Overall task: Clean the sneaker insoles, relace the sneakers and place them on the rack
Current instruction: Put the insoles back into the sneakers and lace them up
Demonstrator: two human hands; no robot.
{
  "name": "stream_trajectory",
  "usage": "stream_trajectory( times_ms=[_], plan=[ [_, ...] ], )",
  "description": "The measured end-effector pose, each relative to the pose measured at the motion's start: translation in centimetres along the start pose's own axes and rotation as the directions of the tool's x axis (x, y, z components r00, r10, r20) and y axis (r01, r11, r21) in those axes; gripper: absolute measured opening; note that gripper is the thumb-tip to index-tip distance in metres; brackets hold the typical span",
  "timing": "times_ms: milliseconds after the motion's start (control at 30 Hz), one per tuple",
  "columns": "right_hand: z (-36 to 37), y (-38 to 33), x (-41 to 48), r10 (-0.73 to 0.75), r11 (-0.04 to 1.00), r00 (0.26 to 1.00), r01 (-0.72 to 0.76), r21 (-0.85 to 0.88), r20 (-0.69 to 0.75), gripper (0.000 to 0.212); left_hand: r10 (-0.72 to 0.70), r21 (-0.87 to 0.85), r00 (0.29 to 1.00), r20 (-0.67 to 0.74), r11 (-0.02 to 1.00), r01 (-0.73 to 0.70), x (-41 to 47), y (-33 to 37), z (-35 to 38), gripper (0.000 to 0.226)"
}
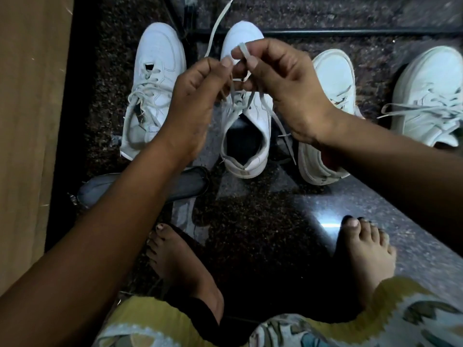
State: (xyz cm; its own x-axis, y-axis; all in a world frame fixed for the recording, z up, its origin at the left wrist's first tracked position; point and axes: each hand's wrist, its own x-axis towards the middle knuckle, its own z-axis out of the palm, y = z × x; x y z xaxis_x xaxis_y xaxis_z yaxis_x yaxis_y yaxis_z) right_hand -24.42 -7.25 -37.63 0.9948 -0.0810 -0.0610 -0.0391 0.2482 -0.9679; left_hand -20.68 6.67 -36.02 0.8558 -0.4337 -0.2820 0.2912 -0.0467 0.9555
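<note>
On the dark speckled stone floor [263, 209], seen from the head view, four sneakers stood in a row with toes pointing away from the person. The middle white leather sneaker [246, 156] sat directly under the hands, its dark opening facing up, probably so the laces could be pulled straight upward.

The left hand [198, 96] had its grip closed on the flat white lace [215, 28], thumb and forefinger pinching one strand while the free end rose toward the far edge of the floor. The right hand [283, 88] pinched a small folded loop of the same lace between thumb and fingertips, just beside the left thumb. Both hands were raised above the tongue, which kept the strands taut; this looked like the tying of a bow.

The scuffed white sneaker [155, 58] at the left was laced, near the light wooden panel [25, 121]. Two pale chunky sneakers [330, 73] [431, 88] stood at the right, laced but loosely.

A dark grey foam insole [190, 181] lay flat on the floor behind the left sneaker, partly under the left forearm and outside any shoe. Whether the dark bar [325, 33] beyond the toes belonged to the rack could not be told.
</note>
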Motion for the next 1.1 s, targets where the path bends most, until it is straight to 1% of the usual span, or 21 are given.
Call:
stream_trajectory(
  times_ms=[67,100,167,200,267,300,400,433,500,567,633,700,767,800,833,867,900,933,967,1033,1100],
  plan=[
    [0.2,0.1,0.0,-0.039,0.997,0.999,0.037,-0.072,-0.017,0.029,0.010,-0.045,0.999,-0.031,0.999,-0.011,-0.2,0.3,0.2,0.021],
    [0.3,0.2,0.0,-0.067,0.990,0.997,0.062,-0.129,-0.038,0.032,0.022,-0.037,0.999,-0.042,0.999,-0.023,-0.3,0.4,0.3,0.022],
    [0.3,0.4,0.1,-0.106,0.970,0.989,0.081,-0.228,-0.099,0.032,0.044,0.023,0.996,-0.081,0.999,-0.042,-0.2,0.2,0.4,0.022],
    [0.2,0.5,0.3,-0.098,0.968,0.985,0.062,-0.242,-0.140,0.028,0.051,0.047,0.993,-0.103,0.998,-0.047,-0.1,0.2,0.4,0.023],
    [-0.1,0.4,0.4,-0.035,0.982,0.974,-0.008,-0.191,-0.222,0.013,0.063,0.063,0.992,-0.105,0.996,-0.057,0.0,0.1,0.4,0.024],
    [-0.3,0.3,0.4,0.011,0.989,0.966,-0.048,-0.138,-0.260,0.012,0.080,0.070,0.994,-0.079,0.995,-0.074,-0.1,0.1,0.5,0.023],
    [-0.7,0.0,0.4,0.110,0.993,0.940,-0.115,0.005,-0.322,0.029,0.131,0.130,0.991,0.001,0.983,-0.130,-0.3,-0.2,0.8,0.014],
    [-0.8,-0.1,0.3,0.124,0.992,0.942,-0.118,0.038,-0.312,0.033,0.142,0.161,0.990,0.008,0.977,-0.142,-0.3,-0.4,0.9,0.010],
    [-0.7,-0.3,0.2,0.156,0.986,0.950,-0.133,0.101,-0.272,0.035,0.156,0.226,0.988,0.012,0.962,-0.155,-0.2,-0.7,0.8,0.016],
    [-0.7,-0.3,0.1,0.192,0.975,0.955,-0.159,0.155,-0.226,0.033,0.187,0.265,0.982,0.013,0.947,-0.184,-0.2,-0.9,0.7,0.022],
    [-0.9,-0.3,-0.2,0.183,0.974,0.972,-0.158,0.161,-0.150,0.029,0.235,0.299,0.972,-0.008,0.928,-0.222,-0.1,-0.8,0.7,0.024],
    [-1.2,-0.1,-0.6,0.147,0.980,0.987,-0.137,0.142,-0.063,0.030,0.264,0.351,0.962,-0.063,0.909,-0.226,-0.1,-0.9,0.6,0.024],
    [-1.4,0.1,-0.9,0.108,0.993,0.994,-0.108,0.055,-0.006,0.034,0.269,0.397,0.955,-0.125,0.896,-0.200,-0.1,-0.9,0.6,0.022],
    [-1.5,0.3,-1.1,0.053,0.997,0.999,-0.052,-0.059,0.011,0.036,0.262,0.405,0.955,-0.140,0.895,-0.186,-0.2,-0.9,0.6,0.021],
    [-1.5,0.4,-1.1,-0.031,0.977,0.999,0.037,-0.212,0.033,0.036,0.250,0.401,0.957,-0.149,0.900,-0.172,-0.3,-0.9,0.6,0.022],
    [-1.6,0.5,-1.2,-0.132,0.913,0.989,0.148,-0.379,0.069,0.035,0.230,0.378,0.960,-0.162,0.913,-0.155,-0.4,-0.8,0.7,0.025],
    [-1.7,0.6,-1.2,-0.228,0.809,0.966,0.257,-0.528,0.120,0.033,0.202,0.341,0.963,-0.179,0.931,-0.132,-0.4,-0.8,0.7,0.028],
    [-1.6,0.7,-1.2,-0.300,0.696,0.938,0.340,-0.633,0.174,0.032,0.166,0.302,0.966,-0.200,0.948,-0.100,-0.4,-0.8,0.6,0.032],
    [-1.6,0.7,-1.3,-0.338,0.605,0.917,0.385,-0.697,0.213,0.031,0.133,0.278,0.966,-0.220,0.958,-0.069,-0.4,-0.7,0.6,0.035],
    [-1.7,0.8,-1.2,-0.350,0.506,0.903,0.406,-0.761,0.249,0.026,0.095,0.274,0.967,-0.237,0.961,-0.027,-0.4,-0.6,0.4,0.037],
    [-1.8,0.9,-0.9,-0.318,0.484,0.915,0.383,-0.787,0.250,0.016,0.102,0.294,0.969,-0.227,0.955,-0.032,-0.5,-0.5,0.2,0.038]
  ],
)
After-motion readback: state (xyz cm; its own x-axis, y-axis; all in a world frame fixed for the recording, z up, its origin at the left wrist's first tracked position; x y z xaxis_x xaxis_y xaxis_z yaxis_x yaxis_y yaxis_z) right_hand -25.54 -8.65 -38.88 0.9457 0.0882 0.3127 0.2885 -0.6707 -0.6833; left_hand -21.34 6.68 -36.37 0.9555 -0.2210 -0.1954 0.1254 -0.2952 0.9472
